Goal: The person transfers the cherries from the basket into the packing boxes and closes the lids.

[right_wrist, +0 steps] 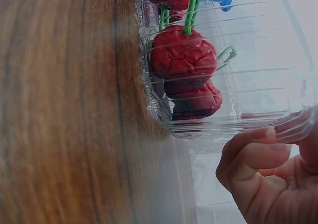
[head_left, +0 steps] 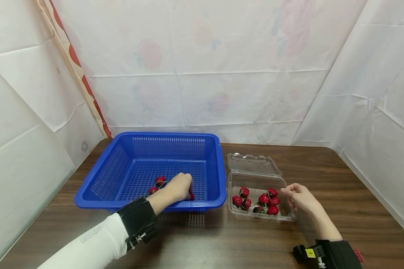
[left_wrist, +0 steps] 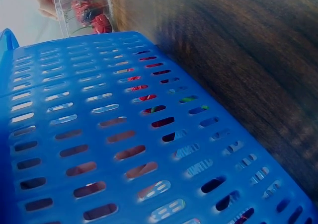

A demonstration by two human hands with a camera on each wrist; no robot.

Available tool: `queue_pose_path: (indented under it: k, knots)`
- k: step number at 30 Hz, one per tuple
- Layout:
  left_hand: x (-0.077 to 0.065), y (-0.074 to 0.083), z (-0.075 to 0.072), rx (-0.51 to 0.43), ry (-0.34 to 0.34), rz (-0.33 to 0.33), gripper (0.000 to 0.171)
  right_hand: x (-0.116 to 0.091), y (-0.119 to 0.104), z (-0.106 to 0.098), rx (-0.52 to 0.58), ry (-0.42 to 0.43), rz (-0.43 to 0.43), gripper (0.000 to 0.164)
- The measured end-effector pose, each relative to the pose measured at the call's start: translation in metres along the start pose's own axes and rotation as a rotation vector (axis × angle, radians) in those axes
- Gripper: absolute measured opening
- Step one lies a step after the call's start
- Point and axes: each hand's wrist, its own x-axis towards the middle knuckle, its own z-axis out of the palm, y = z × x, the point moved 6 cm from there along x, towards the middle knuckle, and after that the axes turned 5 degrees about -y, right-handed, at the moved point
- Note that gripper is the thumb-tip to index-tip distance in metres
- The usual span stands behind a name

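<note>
My left hand reaches over the near wall of a blue plastic basket, its fingers curled down at a red cherry. Fingertips are mostly hidden; in the left wrist view the slotted wall covers them, with red and green showing through. More cherries with green stems lie left of that hand. On the right, a clear hinged plastic container stands with its lid folded back, several cherries inside. My right hand pinches its right rim between thumb and fingers.
Basket and container stand side by side on a dark wood table, a narrow gap between them. White patterned sheeting hangs behind the table and along both sides. Each wrist wears a black camera band.
</note>
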Motion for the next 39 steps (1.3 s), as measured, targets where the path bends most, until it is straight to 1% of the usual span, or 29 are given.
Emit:
queue_pose_path:
  k: [3,7,13,17,20,25,31,39]
  knots:
    - [-0.001,0.0,-0.003,-0.016,0.035,0.005,0.009,-0.001,0.0,0.0,0.002,0.0,0.004,0.023]
    - [-0.004,0.0,-0.006,-0.026,0.064,-0.007,0.011,-0.002,0.0,0.001,0.001,0.004,0.017,0.024]
    - [-0.008,0.003,-0.014,0.009,0.132,0.007,0.014,-0.002,-0.001,0.002,0.008,0.006,0.027,0.024]
    - [-0.012,0.004,-0.019,0.015,0.148,-0.001,0.011,-0.001,-0.001,0.002,0.015,0.004,0.025,0.024]
    - [-0.015,0.004,-0.023,-0.001,0.159,-0.014,0.012,-0.001,-0.001,0.002,0.013,0.007,0.024,0.024]
    - [-0.02,0.002,-0.032,-0.029,0.195,-0.026,0.014,0.0,-0.001,0.002,0.009,0.009,0.018,0.023]
    - [-0.023,0.002,-0.036,-0.072,0.197,-0.032,0.015,0.0,-0.001,0.001,0.009,0.007,0.013,0.022]
    - [-0.03,0.004,-0.044,-0.151,0.272,-0.016,0.015,0.001,0.001,0.0,0.007,0.013,0.016,0.023]
